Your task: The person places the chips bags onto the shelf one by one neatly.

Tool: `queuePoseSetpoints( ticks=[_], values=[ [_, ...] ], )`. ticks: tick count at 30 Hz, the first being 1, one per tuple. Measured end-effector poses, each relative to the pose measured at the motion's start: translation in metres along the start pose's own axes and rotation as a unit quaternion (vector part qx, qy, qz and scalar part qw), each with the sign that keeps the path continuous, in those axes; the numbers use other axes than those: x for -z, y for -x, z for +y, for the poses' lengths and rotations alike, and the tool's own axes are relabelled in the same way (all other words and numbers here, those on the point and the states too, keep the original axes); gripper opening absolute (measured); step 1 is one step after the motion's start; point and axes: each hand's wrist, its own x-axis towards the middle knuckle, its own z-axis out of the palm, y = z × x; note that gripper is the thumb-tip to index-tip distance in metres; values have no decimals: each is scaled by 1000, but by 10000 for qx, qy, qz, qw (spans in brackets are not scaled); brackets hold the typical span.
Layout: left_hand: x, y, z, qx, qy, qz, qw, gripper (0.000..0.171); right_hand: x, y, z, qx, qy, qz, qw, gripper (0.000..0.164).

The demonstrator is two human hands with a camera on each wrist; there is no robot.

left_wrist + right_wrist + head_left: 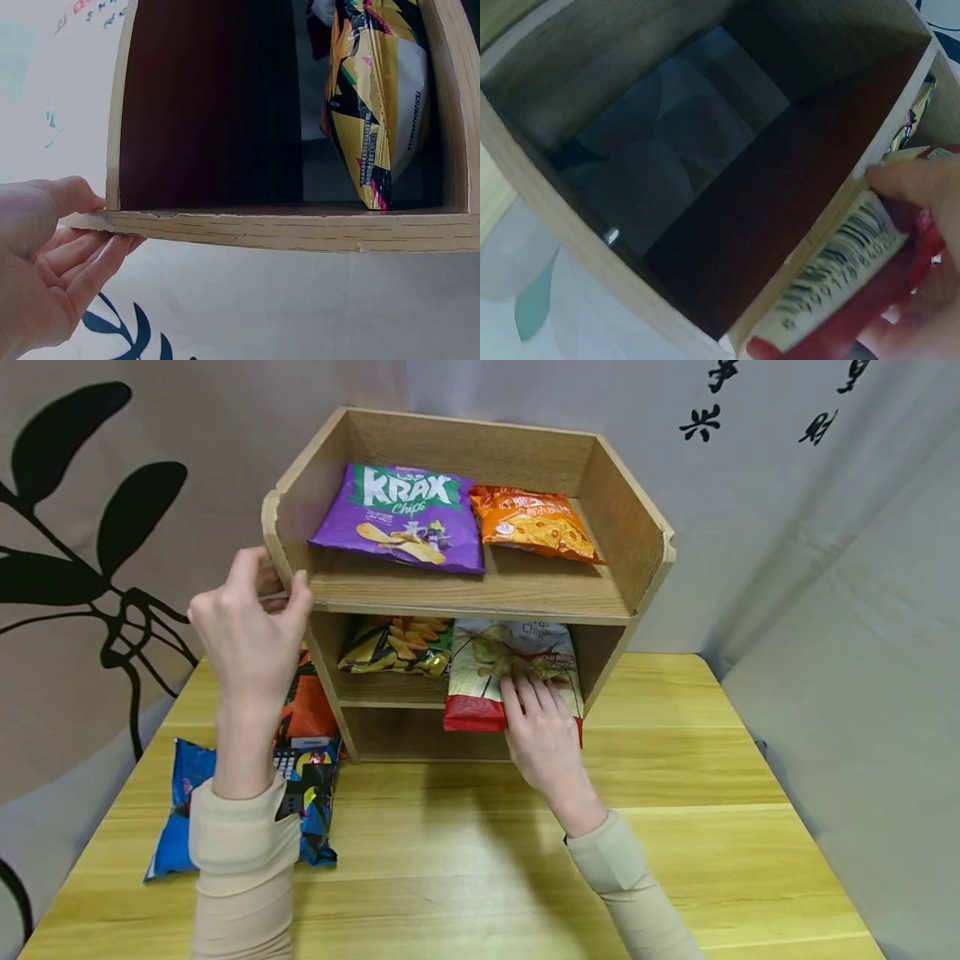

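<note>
My left hand [255,627] grips the front edge of the left side panel of a wooden shelf [465,597]; in the left wrist view, thumb and fingers lie on either side of that panel. On the middle level, a white and red chip bag [472,672] sticks out past the shelf's front edge. My right hand [543,735] holds this bag, with fingers over its printed face. In the right wrist view, the thumb is at the bag's underside near a barcode label [840,262]. A yellow and black snack bag [375,97] stands left of it.
On the top level lie a purple chip bag [412,518] and an orange snack bag [536,522]. Left of the shelf, a blue bag [176,839] and a red-orange bag [311,706] lie on the wooden table [450,877]. A printed curtain [847,610] hangs behind.
</note>
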Motion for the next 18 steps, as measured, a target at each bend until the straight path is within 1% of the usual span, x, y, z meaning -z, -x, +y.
queuePoseSetpoints(
  ticks=[2,4,8,12,15,18],
  values=[
    [0,0,0,0,-11,-22,10000,24,-1,-1,0,-41,-5,76,10000,51],
    [1,0,-1,1,-8,-49,10000,25,-1,-3,1,-167,-106,127,9997,49],
    [1,0,-1,14,25,-77,10000,25,-4,-9,4,-458,-369,83,9982,47],
    [1,0,-1,5,16,-89,10000,24,-10,-12,6,-571,-509,67,9970,47],
    [2,0,-2,-150,-67,-123,9998,26,-13,-11,7,-744,-706,330,9942,50],
    [2,0,-3,-265,-109,-123,9995,27,-16,-12,9,-956,-990,691,9881,52]
  ],
)
